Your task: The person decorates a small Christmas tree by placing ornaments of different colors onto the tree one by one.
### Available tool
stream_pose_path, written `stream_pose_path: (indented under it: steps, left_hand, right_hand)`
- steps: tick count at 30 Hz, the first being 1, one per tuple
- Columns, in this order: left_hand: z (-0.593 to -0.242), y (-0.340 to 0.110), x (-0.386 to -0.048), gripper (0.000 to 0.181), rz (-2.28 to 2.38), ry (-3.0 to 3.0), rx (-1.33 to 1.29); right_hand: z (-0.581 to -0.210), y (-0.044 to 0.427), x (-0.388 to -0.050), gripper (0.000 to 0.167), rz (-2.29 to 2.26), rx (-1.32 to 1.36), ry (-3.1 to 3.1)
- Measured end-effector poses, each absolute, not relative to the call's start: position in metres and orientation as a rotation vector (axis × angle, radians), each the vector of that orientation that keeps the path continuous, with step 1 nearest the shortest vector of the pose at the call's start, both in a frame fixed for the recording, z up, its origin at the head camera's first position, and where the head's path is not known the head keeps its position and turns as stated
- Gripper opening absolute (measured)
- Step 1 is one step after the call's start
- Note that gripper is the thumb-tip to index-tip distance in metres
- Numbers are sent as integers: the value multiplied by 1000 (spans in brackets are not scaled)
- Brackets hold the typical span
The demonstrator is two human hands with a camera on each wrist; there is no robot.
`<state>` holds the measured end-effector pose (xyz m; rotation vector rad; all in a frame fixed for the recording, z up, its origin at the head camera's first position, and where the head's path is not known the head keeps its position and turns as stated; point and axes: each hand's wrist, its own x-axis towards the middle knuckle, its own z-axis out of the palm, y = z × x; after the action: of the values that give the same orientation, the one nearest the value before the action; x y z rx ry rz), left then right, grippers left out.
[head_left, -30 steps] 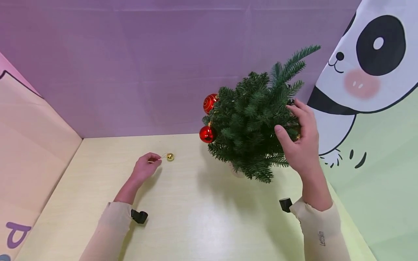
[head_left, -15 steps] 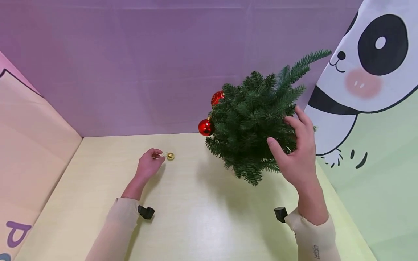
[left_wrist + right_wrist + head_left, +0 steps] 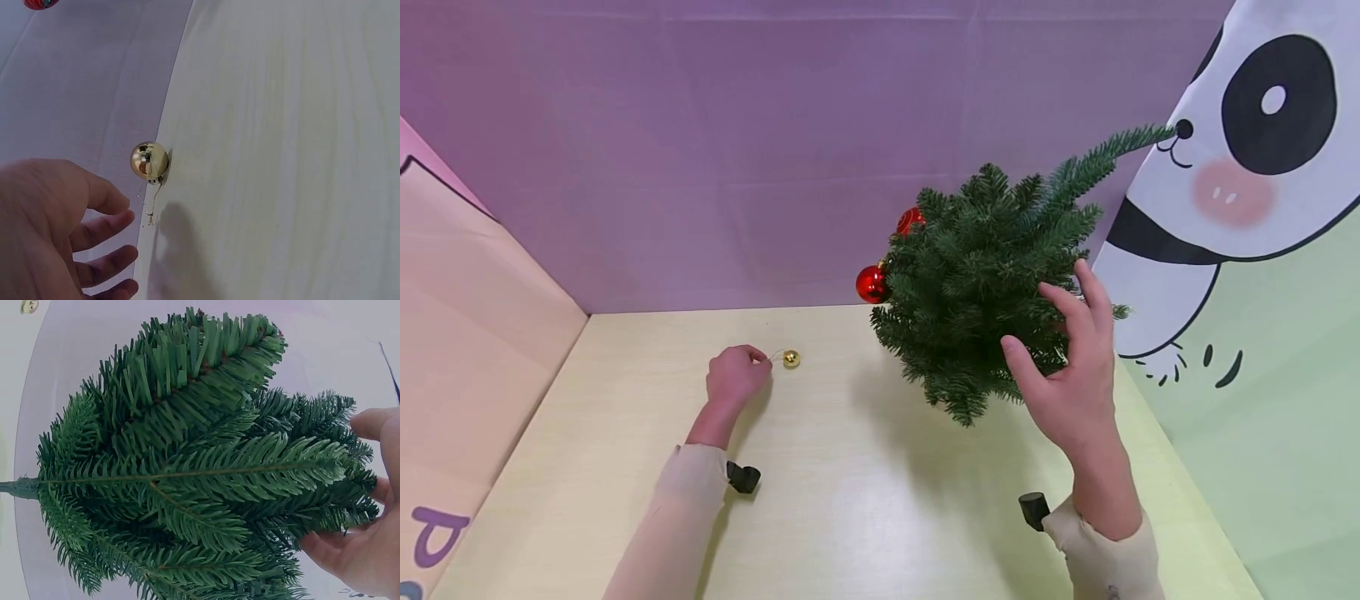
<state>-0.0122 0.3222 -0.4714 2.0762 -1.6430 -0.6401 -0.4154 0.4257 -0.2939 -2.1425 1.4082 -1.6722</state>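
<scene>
A small gold bauble (image 3: pixel 791 359) lies on the table, its thin hanging loop (image 3: pixel 150 212) stretched toward my left hand (image 3: pixel 737 374). In the left wrist view, that hand's fingers are loosely bent just short of the loop, with a gap between. Toward the right stands a green Christmas tree (image 3: pixel 985 292), its top branch leaning right. A shiny red bauble (image 3: pixel 872 284) and a patterned red bauble (image 3: pixel 910 222) hang on its left side, the second partly hidden by needles. My right hand (image 3: pixel 1071 367) rests at the tree's right side, fingers spread and fingertips among the branches.
A pale wooden table (image 3: pixel 865 492) lies under everything. Behind it rises a purple cloth wall (image 3: pixel 737 150), with a panda-print cloth (image 3: pixel 1217 192) at the right and a pinkish panel (image 3: pixel 482 325) at the left.
The tree has turned, its top branch swinging right and the patterned bauble slipping partly behind needles. My right hand has come left and nearer. My left hand shifted slightly; the gold bauble stays put.
</scene>
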Motion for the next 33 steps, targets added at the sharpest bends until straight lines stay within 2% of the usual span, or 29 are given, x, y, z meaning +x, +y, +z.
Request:
stream_pose_path:
  steps: [3,17,26,33]
  left_hand:
    - [-470,335,-17,31,-595,-1613,2127]
    - [-476,344,-36,42,-459,-1623,2270]
    - [-478,343,-50,74,-408,-1612,2328]
    - [-479,339,-56,69,-378,-1612,2357]
  right_hand:
    - [-295,426,-421,52,-1664,-2159,1342]
    - [-302,420,-431,57,-1672,-2204,1228]
    - [-303,419,-432,59,-1686,-2190,1215]
    - [-304,418,-432,57,-1692,-2188,1220]
